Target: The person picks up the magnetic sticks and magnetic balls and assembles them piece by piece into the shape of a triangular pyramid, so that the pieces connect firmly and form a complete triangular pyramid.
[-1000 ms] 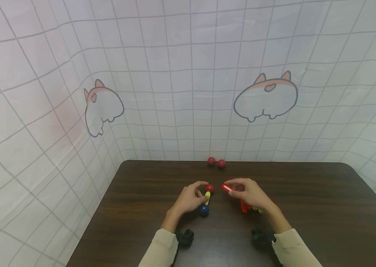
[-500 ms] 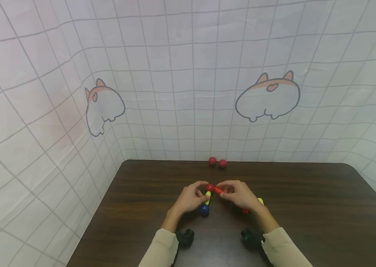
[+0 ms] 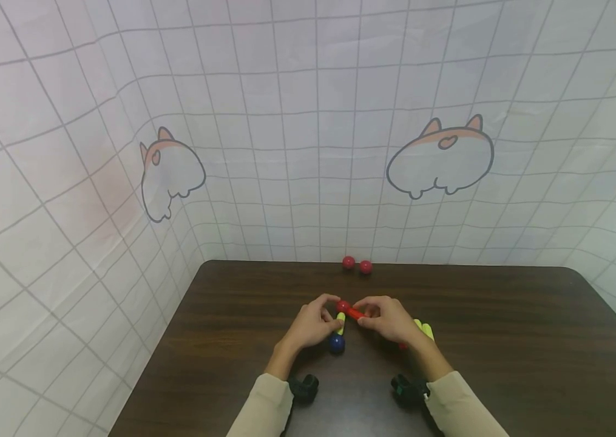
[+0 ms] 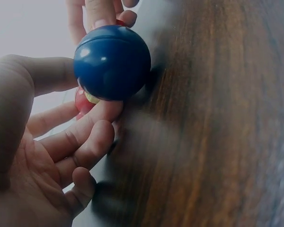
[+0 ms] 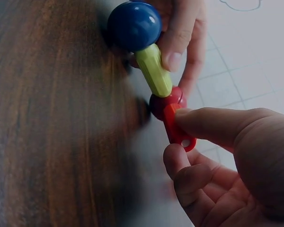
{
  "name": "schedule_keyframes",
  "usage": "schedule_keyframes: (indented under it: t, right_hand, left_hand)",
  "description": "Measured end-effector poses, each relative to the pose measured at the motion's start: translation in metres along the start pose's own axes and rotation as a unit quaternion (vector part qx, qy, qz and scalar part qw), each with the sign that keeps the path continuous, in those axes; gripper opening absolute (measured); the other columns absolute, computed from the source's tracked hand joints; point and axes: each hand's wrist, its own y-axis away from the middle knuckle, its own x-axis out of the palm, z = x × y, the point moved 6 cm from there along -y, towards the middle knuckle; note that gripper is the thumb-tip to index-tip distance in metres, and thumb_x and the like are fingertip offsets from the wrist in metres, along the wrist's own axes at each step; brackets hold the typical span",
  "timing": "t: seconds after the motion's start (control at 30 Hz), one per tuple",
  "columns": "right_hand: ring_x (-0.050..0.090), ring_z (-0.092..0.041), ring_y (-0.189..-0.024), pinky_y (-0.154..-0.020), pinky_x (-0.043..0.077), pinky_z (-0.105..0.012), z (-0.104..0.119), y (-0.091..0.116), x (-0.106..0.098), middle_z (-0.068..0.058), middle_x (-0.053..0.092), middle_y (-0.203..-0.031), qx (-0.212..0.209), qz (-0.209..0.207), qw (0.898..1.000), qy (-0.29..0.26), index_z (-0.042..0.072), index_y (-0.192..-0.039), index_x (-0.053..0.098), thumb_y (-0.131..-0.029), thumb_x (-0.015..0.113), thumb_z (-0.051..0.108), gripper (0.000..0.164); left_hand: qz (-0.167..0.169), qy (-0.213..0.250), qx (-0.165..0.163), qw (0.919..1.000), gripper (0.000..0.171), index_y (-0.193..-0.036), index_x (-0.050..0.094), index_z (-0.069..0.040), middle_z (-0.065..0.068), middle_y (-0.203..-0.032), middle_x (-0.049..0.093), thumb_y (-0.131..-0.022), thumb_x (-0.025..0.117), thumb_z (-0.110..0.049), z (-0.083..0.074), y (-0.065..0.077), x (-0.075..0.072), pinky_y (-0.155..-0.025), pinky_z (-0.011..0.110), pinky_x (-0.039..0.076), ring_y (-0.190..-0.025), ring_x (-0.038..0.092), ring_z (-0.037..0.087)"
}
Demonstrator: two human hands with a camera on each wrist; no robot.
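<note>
My left hand holds a yellow-green magnetic rod between thumb and fingers. At the rod's near end is a blue ball, and at its far end a red ball, with an index fingertip by it. My right hand pinches a short red rod between thumb and finger. One end of that red rod meets the red ball, at an angle to the yellow-green rod. In the left wrist view the blue ball covers most of the joined pieces.
Two more red balls, a left one and a right one, lie at the table's back edge. Yellow-green rods and a bit of red show beside my right wrist, partly hidden. A gridded white cloth hangs behind the dark wooden table.
My right hand has moved left, bringing the red rod from apart to the red ball. Yellow-green rods by the right wrist have come more into view. My left hand has stayed nearly still.
</note>
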Motion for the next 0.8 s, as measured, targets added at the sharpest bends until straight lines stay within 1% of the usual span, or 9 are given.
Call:
schedule_keyframes:
  t: [0.2, 0.37, 0.53, 0.67, 0.8]
  right_hand:
    - [0.056, -0.014, -0.063, -0.055, 0.047, -0.029, 0.001, -0.003, 0.0, 0.0, 0.064, -0.081, -0.001, 0.0, 1.0, 0.009, 0.011, -0.115, 0.074, -0.092, 0.075, 0.014, 0.023]
    - [0.056, -0.015, -0.068, -0.058, 0.046, -0.03, 0.0, -0.005, -0.001, -0.001, 0.066, -0.083, 0.005, -0.001, 1.0, 0.018, 0.011, -0.114, 0.074, -0.092, 0.076, 0.013, 0.022]
    - [0.058, -0.014, -0.073, -0.062, 0.047, -0.03, -0.001, -0.008, 0.001, -0.001, 0.067, -0.087, 0.014, 0.002, 1.0, 0.021, 0.011, -0.114, 0.074, -0.091, 0.076, 0.014, 0.023]
    - [0.058, -0.015, -0.074, -0.063, 0.047, -0.031, 0.0, -0.01, 0.002, -0.001, 0.066, -0.086, 0.014, 0.006, 1.0, 0.019, 0.011, -0.114, 0.074, -0.091, 0.077, 0.012, 0.024]
    - [0.058, -0.015, -0.073, -0.063, 0.047, -0.031, 0.0, -0.011, 0.002, 0.0, 0.066, -0.085, 0.014, 0.006, 1.0, 0.022, 0.013, -0.112, 0.075, -0.09, 0.078, 0.011, 0.023]
  left_hand:
    - [0.001, 0.007, -0.003, 1.0, 0.049, -0.135, 0.056, -0.01, -0.002, -0.076, 0.072, -0.092, 0.076, -0.021, 0.001, -0.001, -0.001, -0.058, 0.027, 0.047, -0.064, 0.063, 0.009]
    - [0.0, 0.01, -0.006, 0.9999, 0.047, -0.134, 0.055, -0.009, -0.002, -0.078, 0.073, -0.092, 0.074, -0.019, 0.002, -0.001, -0.002, -0.062, 0.028, 0.049, -0.067, 0.064, 0.01]
    - [-0.004, 0.006, -0.01, 0.9999, 0.047, -0.133, 0.054, -0.009, -0.002, -0.079, 0.074, -0.092, 0.074, -0.02, 0.003, -0.001, -0.003, -0.064, 0.029, 0.049, -0.069, 0.065, 0.01]
    - [-0.008, 0.002, -0.017, 0.9998, 0.047, -0.133, 0.053, -0.009, -0.002, -0.079, 0.074, -0.092, 0.075, -0.02, 0.002, 0.0, -0.004, -0.065, 0.029, 0.049, -0.07, 0.064, 0.01]
    - [-0.013, 0.008, -0.022, 0.9996, 0.042, -0.131, 0.054, -0.01, -0.001, -0.079, 0.074, -0.094, 0.073, -0.02, 0.003, 0.0, -0.004, -0.065, 0.029, 0.048, -0.069, 0.064, 0.01]
